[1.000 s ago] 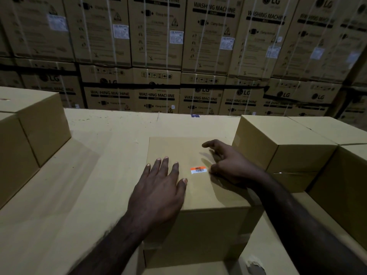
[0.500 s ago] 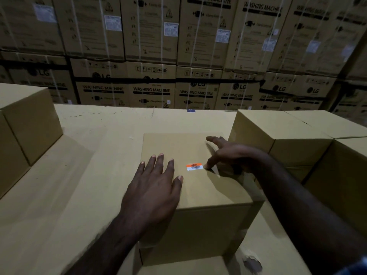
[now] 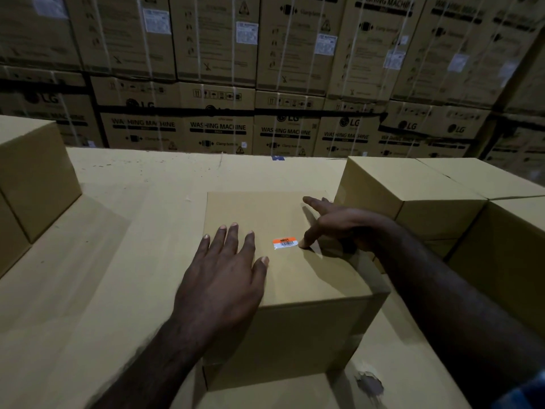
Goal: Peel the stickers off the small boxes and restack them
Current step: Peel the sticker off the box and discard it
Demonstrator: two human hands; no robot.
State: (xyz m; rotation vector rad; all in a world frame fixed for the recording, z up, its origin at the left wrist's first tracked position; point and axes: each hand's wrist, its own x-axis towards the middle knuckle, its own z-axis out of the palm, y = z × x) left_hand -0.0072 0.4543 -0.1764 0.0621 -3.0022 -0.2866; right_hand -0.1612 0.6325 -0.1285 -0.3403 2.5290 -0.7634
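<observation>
Your left hand (image 3: pixel 219 278): one, flat on the top of the small cardboard box (image 3: pixel 283 293), fingers straight and slightly spread, holding nothing.

Your right hand (image 3: pixel 339 225): one, fingers loosely extended and apart; one fingertip (image 3: pixel 303 245) presses the box top right at the right end of the sticker, the forefinger pointing away over the lid. Nothing is gripped.

Sticker (image 3: pixel 285 242): one, orange and white with a barcode, lying flat near the middle of the box top, between your two hands.

Small cardboard box: one under your hands, upright, standing on the cardboard-covered tabletop (image 3: pixel 118 231).

Plain boxes at right (image 3: pixel 413 202): three visible, packed side by side, the nearest just beside your box.

Plain boxes at left (image 3: pixel 32 178): two visible, stacked at the edge of view, well apart from your box.

Torn spot (image 3: pixel 370 382): one, in the cardboard surface near the box's front right corner.

Washing machine cartons (image 3: pixel 218 125): strapped, stacked in two rows behind; count not complete in view.
</observation>
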